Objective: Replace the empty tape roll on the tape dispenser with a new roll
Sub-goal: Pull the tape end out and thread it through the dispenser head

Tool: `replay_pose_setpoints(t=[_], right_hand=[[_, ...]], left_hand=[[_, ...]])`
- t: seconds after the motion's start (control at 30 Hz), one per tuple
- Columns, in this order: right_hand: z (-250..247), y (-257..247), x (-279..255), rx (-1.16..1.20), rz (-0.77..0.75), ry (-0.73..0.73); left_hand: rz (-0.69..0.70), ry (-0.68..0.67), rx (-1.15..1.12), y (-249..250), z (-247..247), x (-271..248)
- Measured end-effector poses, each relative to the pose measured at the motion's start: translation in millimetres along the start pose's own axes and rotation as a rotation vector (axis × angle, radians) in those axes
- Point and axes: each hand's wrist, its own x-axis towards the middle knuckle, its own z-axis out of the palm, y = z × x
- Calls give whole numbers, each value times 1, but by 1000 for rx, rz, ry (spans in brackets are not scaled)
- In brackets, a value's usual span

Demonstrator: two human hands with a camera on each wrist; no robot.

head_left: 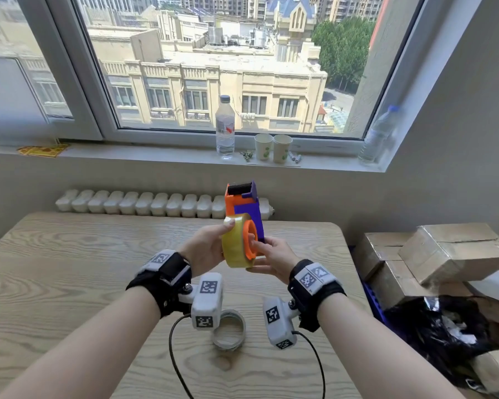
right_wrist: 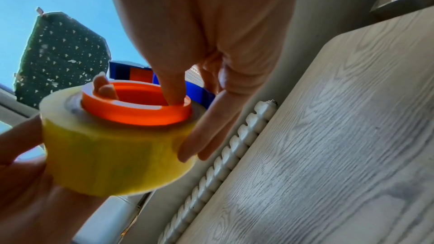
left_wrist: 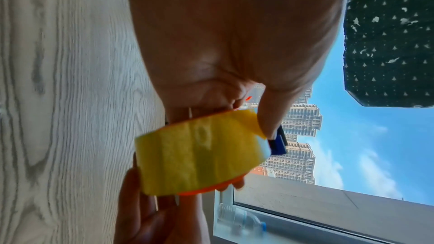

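You are holding an orange and purple tape dispenser (head_left: 244, 208) upright in the air above a pale wooden desk (head_left: 69, 254), its toothed cutter end pointing up toward the window. A full yellowish roll of packing tape (head_left: 235, 243) sits around the dispenser's orange hub (head_left: 249, 240). Your left hand (head_left: 206, 249) curls around the roll's outer face, thumb up by its top edge. Your right hand (head_left: 271, 256) is partly curled on the other side: in the right wrist view one fingertip (right_wrist: 175, 97) presses inside the hub's open rim while the other fingers lie along the roll's side.

The empty tape core (head_left: 228, 331) lies flat on the desk just below your wrists (so the old roll is already off).

The orange hub stands out past the face of the roll, yet whether the roll is pushed fully home cannot be told. If it is not, it could sit crooked and bind, or slide off when you let go. The dispenser seems to be held only through the roll and hub, so a loosened grip could drop it onto the desk. Your left thumb is near the tape's loose end area, and the serrated cutter above could catch a finger when you thread the tape.
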Motion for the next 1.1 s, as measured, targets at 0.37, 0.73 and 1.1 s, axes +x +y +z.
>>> replay_pose_setpoints(t=[0.37, 0.73, 1.1], right_hand=[[-5, -19, 3, -215, -141, 276], [6, -41, -5, -107, -249, 74], [0, -37, -11, -83, -312, -144]], left_hand=[[74, -125, 36, 7, -4, 0], [104, -70, 115, 7, 6, 6], [99, 26, 82, 12, 7, 10]])
